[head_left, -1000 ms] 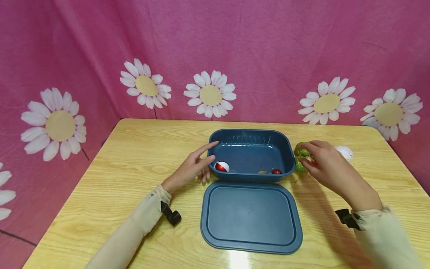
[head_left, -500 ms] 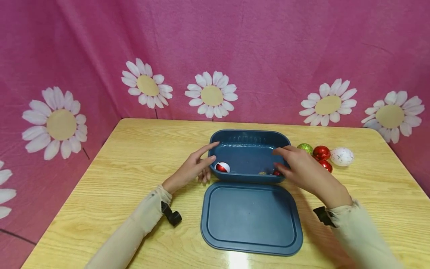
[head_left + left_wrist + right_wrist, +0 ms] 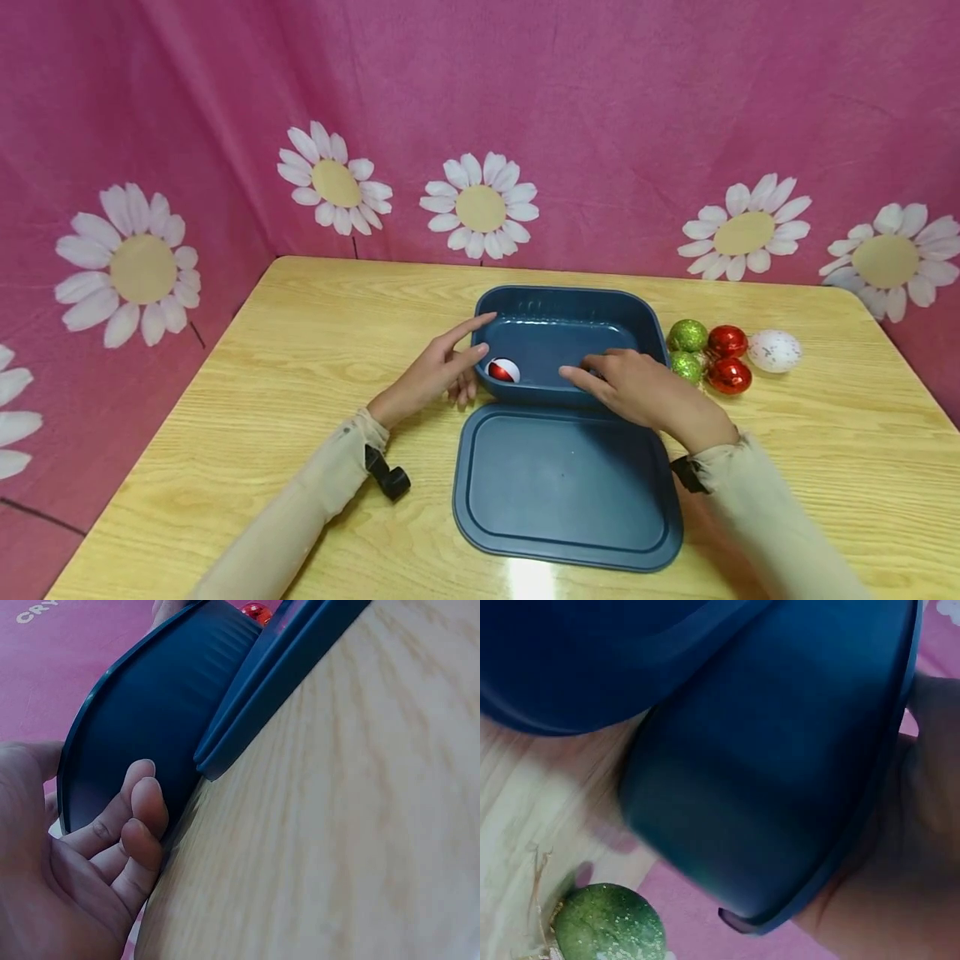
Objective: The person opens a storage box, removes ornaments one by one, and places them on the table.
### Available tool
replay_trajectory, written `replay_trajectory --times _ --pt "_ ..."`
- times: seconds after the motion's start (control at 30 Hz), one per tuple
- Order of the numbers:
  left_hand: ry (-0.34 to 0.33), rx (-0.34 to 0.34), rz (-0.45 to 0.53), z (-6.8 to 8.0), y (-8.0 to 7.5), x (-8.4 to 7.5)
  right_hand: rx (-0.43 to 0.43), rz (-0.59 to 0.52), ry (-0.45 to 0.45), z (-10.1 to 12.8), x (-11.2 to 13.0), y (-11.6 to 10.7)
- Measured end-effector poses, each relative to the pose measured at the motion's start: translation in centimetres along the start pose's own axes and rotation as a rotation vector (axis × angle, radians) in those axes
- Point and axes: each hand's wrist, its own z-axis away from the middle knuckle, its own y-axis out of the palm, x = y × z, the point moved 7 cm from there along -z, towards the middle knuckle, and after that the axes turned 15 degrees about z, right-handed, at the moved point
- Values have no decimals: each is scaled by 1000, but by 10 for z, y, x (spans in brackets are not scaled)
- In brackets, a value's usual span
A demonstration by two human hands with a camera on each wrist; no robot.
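A dark blue rectangular container (image 3: 562, 337) stands on the table. My left hand (image 3: 438, 362) grips its left side, with thumb and forefinger over the rim and the other fingers against the outer wall, as the left wrist view shows. A red and white ball (image 3: 503, 371) lies inside near that hand. Over the front right rim my right hand (image 3: 637, 387) reaches into the container. Its fingertips are hidden by the hand and the wall, so whether they hold anything does not show.
A blue lid (image 3: 567, 487) lies flat in front of the container. To the right sit green glitter balls (image 3: 687, 335), shiny red balls (image 3: 729, 376) and a white speckled ball (image 3: 775, 351). A pink flowered cloth (image 3: 600, 100) hangs behind the table.
My right hand has moved left from the green balls into the container, now covering the small red and gold items there. The left hand keeps its place on the container's side.
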Motion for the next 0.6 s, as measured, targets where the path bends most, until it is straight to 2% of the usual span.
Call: replay_trajectory --times 0.1,0.27,0.6 --pt "-6 -6 -5 0 0 1 40 -36 6 -2 -2 4" --pt "-28 -19 -7 1 -1 2 79 -138 -45 -2 -1 8" --pt "-18 -7 -1 -2 2 1 30 -310 -148 0 -7 0"
